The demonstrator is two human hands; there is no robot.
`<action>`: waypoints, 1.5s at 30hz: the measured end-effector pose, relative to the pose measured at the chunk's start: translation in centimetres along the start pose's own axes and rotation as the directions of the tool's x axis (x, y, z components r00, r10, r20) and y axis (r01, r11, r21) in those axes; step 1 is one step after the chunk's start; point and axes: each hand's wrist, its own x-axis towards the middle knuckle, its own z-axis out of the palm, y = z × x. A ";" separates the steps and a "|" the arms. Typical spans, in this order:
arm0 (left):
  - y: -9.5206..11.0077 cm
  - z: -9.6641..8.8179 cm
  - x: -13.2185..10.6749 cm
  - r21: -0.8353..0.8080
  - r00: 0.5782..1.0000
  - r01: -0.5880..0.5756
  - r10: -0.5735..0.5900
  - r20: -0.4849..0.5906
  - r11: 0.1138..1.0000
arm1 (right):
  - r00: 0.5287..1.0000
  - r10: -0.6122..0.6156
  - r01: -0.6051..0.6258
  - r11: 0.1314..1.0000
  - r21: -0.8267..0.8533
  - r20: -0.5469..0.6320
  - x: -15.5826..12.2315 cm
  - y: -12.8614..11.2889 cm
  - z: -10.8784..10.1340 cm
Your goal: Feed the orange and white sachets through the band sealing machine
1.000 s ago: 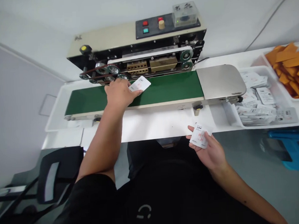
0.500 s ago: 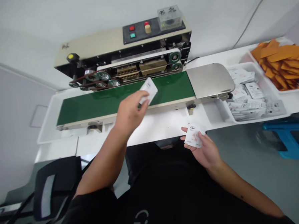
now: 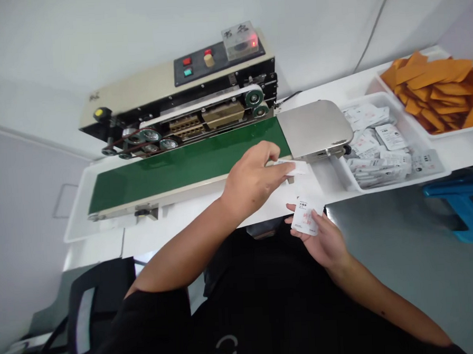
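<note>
My left hand (image 3: 252,181) pinches a small white sachet (image 3: 297,166) above the table's front edge, just in front of the right end of the green conveyor belt (image 3: 180,166). My right hand (image 3: 325,238) holds a stack of white printed sachets (image 3: 304,219) close to my body, below the table edge. The belt belongs to a band sealing machine (image 3: 177,103) with a black control panel and a steel plate (image 3: 315,128) at its right end.
A white tray (image 3: 426,173) right of the machine holds several white sachets. Another tray (image 3: 438,90) behind it is full of orange packets. A white tray (image 3: 78,214) sits under the belt's left end. A black chair (image 3: 88,306) stands lower left, a blue stool (image 3: 466,210) at right.
My left hand has carried the white sachet from the belt near the sealer's rollers rightward and toward me, off the belt. The right hand has barely moved. The view has shifted right.
</note>
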 end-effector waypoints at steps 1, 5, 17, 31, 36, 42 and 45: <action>0.1 0.2 0.6 -0.001 1.000 -0.015 0.015 -0.019 1.000 | 1.000 0.000 0.000 1.000 0.007 -0.003 0.0 -0.1 -0.2; -0.2 1.3 3.1 0.118 0.972 -0.188 0.202 -0.123 0.975 | 1.000 0.007 -0.006 1.000 0.024 -0.029 -0.1 -0.7 -1.0; -5.0 2.5 9.0 0.588 0.968 -0.161 0.242 -0.062 0.793 | 0.999 0.002 0.002 0.997 0.081 -0.049 0.2 -3.1 -3.2; -6.9 2.0 9.5 0.599 1.000 0.030 -0.029 -0.011 0.800 | 0.998 -0.002 0.008 0.995 0.099 -0.060 0.1 -4.6 -3.9; -6.3 0.0 7.7 0.579 0.992 0.117 -0.121 -0.033 0.807 | 0.998 -0.014 0.018 0.997 0.075 -0.057 0.0 -4.9 -3.8; -2.7 -3.4 1.1 0.518 0.983 0.183 -0.142 -0.118 0.836 | 0.997 -0.004 0.008 0.998 0.059 -0.073 -0.2 -4.9 -3.2; -0.8 -3.1 -2.2 0.476 0.986 0.113 -0.040 -0.162 0.872 | 0.998 -0.022 0.026 0.997 0.069 -0.062 0.1 -4.4 -2.9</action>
